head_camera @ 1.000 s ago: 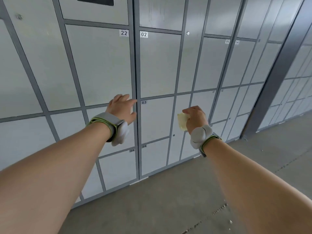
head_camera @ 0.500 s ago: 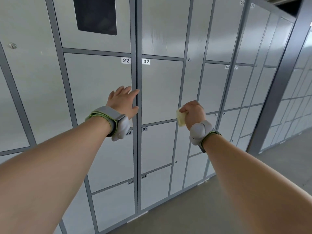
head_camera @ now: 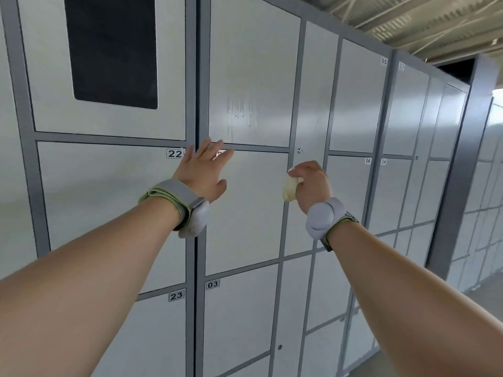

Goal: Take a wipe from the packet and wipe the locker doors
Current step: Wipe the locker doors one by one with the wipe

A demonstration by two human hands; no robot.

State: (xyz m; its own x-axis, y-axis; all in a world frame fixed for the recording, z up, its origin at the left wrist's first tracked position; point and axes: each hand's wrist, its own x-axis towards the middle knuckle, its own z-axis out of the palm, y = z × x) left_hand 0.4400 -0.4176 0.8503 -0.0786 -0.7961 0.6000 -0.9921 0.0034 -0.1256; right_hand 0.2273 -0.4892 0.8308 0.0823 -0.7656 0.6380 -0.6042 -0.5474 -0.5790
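A wall of pale grey locker doors with dark grey frames fills the view. My left hand (head_camera: 204, 171) is open, fingers spread, against the top left corner of the middle door (head_camera: 245, 213), covering its number label. My right hand (head_camera: 313, 183) grips a crumpled pale yellow wipe (head_camera: 290, 189) in front of the narrow door strip to the right of that door. The door above (head_camera: 247, 77) shows dried drip streaks. The wipe packet is not in view.
Door 22 (head_camera: 109, 197) lies to the left, doors 23 (head_camera: 160, 336) and 03 (head_camera: 239, 317) below. A dark screen panel (head_camera: 111, 50) sits top left. A dark grey pillar (head_camera: 451, 172) ends the locker row at right, with more lockers beyond. A small keyhole (head_camera: 300, 151) is above my right hand.
Both hands have risen up the locker face, from the level of door 03 to the top of the door above it. The view has tilted upward. The wipe stays in my right hand.
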